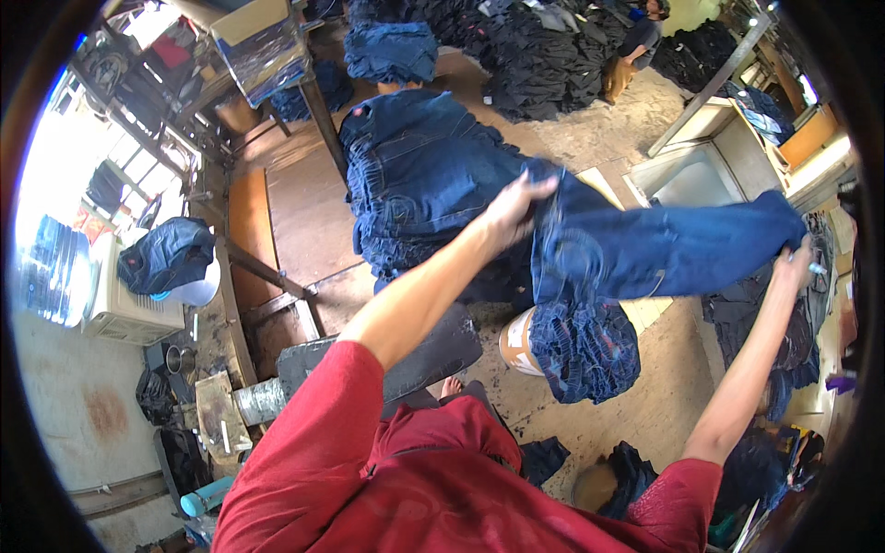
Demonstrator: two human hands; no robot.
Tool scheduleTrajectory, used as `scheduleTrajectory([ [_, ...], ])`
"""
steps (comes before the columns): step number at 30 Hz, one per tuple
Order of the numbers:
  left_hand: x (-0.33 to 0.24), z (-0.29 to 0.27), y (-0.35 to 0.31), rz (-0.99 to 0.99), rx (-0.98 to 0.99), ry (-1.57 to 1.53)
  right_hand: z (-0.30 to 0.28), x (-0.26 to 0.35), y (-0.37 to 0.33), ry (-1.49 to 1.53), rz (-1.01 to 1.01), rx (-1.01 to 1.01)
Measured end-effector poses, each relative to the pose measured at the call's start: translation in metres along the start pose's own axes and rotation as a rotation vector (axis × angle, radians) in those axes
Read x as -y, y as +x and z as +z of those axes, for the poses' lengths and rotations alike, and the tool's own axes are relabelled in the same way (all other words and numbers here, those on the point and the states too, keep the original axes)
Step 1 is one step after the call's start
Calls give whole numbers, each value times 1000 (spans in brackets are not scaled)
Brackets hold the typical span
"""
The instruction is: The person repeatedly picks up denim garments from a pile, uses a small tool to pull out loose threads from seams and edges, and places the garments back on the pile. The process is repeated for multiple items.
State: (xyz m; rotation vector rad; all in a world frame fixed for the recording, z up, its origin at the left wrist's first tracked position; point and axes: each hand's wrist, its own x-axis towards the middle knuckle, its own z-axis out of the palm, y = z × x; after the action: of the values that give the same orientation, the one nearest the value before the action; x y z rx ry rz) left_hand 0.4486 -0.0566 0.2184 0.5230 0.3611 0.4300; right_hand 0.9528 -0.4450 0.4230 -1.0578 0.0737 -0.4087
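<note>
A pair of dark blue jeans [664,241] is stretched sideways between my two hands, its gathered waist end toward the left. My left hand [518,205] grips it near the waistband, slightly blurred. At the far right, my right hand [793,265] is closed on the other end; a small whitish thing shows at its fingers, too small to make out. Left of the held pair lies a tall stack of folded jeans [415,175] with elastic waists. Below it, more bunched jeans [585,350] rest on a round drum [521,341].
A black padded bench [396,355] stands before my legs. Dark garments [544,64] are heaped at the back, near another person [638,51]. On the left are a workbench [221,419] and a pale box-shaped machine [129,295]. A metal basin [691,175] stands at right.
</note>
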Motion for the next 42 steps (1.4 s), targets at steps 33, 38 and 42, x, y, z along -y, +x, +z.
scheduleTrajectory([
  [33, -59, -188, -34, 800, -34, 2299, -328, -341, -196, -1763, -50, 788],
  [38, 77, -50, -46, 212, 139, 1499, -242, -261, -198, -1313, -259, 652],
  [42, 158, 41, -37, -99, 449, 966, -167, -164, -270, -1071, -573, 785],
])
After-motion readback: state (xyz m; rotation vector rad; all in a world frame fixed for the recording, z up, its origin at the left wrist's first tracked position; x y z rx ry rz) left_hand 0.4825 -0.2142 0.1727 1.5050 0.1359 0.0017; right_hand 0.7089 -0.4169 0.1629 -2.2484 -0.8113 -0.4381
